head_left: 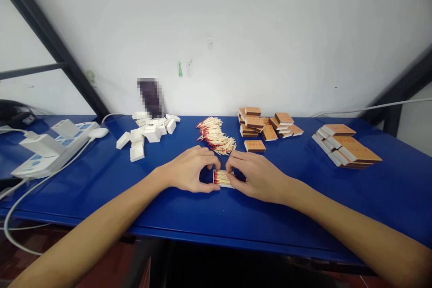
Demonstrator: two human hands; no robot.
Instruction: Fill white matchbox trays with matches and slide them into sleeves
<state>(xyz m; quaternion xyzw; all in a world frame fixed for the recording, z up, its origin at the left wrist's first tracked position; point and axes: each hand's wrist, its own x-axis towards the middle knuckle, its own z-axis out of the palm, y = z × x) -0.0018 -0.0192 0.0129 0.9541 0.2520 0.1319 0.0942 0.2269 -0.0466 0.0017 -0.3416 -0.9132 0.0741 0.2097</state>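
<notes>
On the blue table in front of me lies a small white matchbox tray (233, 186) filled with red-tipped matches (221, 177). My left hand (192, 168) curves around its left end, thumb at the near side and fingertips at the far side, gripping it. The fingers of my right hand (254, 174) are bent together over the right end, with thumb and forefinger on the matches there and hiding part of them. Just beyond my hands spreads a loose pile of matches (216, 135). A single orange matchbox sleeve (254, 146) lies past my right hand.
Empty white trays (152, 133) are heaped at the back left. Several orange sleeves (269, 132) are piled at the back right, with a stack of matchboxes (351, 146) farther right. A power strip (37, 164) with a white cable (50, 191) lies left, before the wall (236, 31).
</notes>
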